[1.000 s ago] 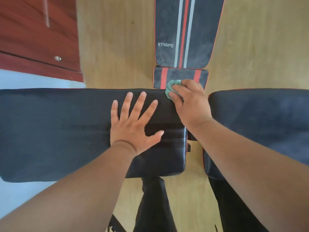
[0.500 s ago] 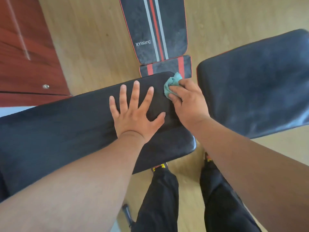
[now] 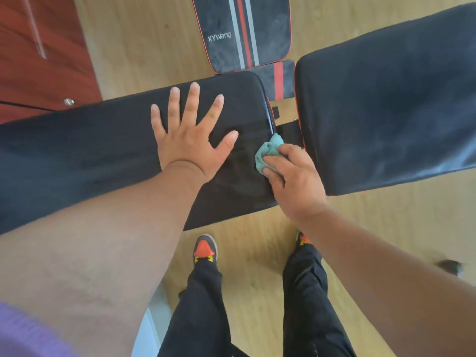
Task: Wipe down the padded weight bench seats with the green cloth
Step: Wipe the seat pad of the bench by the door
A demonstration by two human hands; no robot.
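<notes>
We see a light wooden plank floor [image 3: 144, 47] under everything. On it stands a long black padded bench seat [image 3: 77, 155] running left to right, and just right of it, across a narrow gap, a second black padded bench pad with red piping [image 3: 386, 112]. Beyond them lies a dark striped mat with grey and red bands and white XYWang lettering [image 3: 244, 32]. Red-brown wooden cabinet [image 3: 38, 52] at top left. Our black trouser legs and orange-toed shoes [image 3: 204, 249] stand below the seat. Left hand [image 3: 190, 140] lies flat on the long seat, fingers spread wide. Right hand [image 3: 293, 179] grips a small crumpled green cloth [image 3: 268, 152], pressing it on the seat's right end beside the gap
</notes>
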